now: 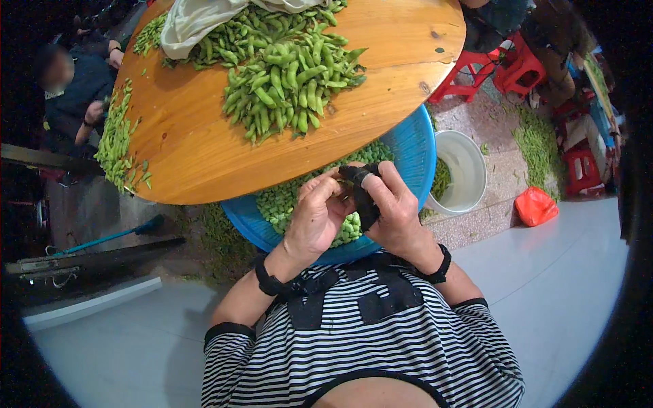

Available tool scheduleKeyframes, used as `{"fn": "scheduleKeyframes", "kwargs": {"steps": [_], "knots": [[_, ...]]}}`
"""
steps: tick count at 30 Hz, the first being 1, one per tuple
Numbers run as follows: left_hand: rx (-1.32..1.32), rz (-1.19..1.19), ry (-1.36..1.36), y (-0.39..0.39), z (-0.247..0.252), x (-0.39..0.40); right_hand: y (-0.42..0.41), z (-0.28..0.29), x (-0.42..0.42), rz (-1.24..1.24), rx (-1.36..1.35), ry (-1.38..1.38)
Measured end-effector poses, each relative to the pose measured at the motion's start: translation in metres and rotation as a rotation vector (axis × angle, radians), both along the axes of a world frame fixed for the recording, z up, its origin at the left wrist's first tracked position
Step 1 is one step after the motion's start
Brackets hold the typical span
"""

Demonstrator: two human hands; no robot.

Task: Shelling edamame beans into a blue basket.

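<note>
My left hand and my right hand meet at the fingertips over a blue plastic basket. Black fabric covers part of my right fingers and palm; whether it is worn or held is unclear. Something small and yellowish-green shows between the fingertips, mostly hidden by them. Shelled green beans lie in the basket below. The wooden tabletop overhangs the basket's far side. On it, beyond my hands, is a heap of green soybean pods.
A pale cloth sack rests among the pods. Right of the basket stands a white bucket with pods inside. A red plastic bag, scattered pods and red stools are farther right. A person is at the table's left.
</note>
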State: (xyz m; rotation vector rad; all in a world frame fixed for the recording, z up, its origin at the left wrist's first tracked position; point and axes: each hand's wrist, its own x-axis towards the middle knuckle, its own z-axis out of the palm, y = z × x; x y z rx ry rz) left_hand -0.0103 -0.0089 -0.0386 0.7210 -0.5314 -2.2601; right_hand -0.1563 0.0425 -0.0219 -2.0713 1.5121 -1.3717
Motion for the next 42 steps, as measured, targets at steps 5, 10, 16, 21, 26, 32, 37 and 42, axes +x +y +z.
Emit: {"fn": "scheduleKeyframes", "kwargs": {"steps": [5, 10, 16, 21, 26, 32, 37, 42], "knots": [[0.026, 0.066, -0.012, 0.004, 0.004, -0.005, -0.003, 0.003, -0.008, -0.052, 0.075, -0.165], [-0.145, -0.104, 0.128, -0.004, 0.011, 0.004, -0.002, 0.006, -0.019, -0.071, 0.107, -0.240], [-0.076, 0.122, -0.048, 0.004, 0.022, -0.005, 0.000, 0.018, -0.012, -0.076, 0.205, -0.336], [-0.116, 0.106, 0.004, 0.002, 0.012, -0.001, -0.003, 0.024, -0.006, -0.060, 0.161, -0.372], [-0.099, 0.056, 0.016, 0.001, 0.012, 0.001, 0.000, 0.019, -0.011, -0.066, 0.140, -0.306], [0.029, 0.020, -0.038, -0.001, 0.019, 0.004, 0.005, 0.024, -0.013, 0.001, 0.147, -0.213], [0.035, -0.088, -0.081, -0.001, 0.018, 0.008, 0.005, 0.018, -0.006, 0.077, 0.169, -0.186], [-0.027, -0.035, -0.148, 0.006, 0.018, -0.005, 0.002, 0.012, 0.003, -0.026, 0.116, -0.108]]}}
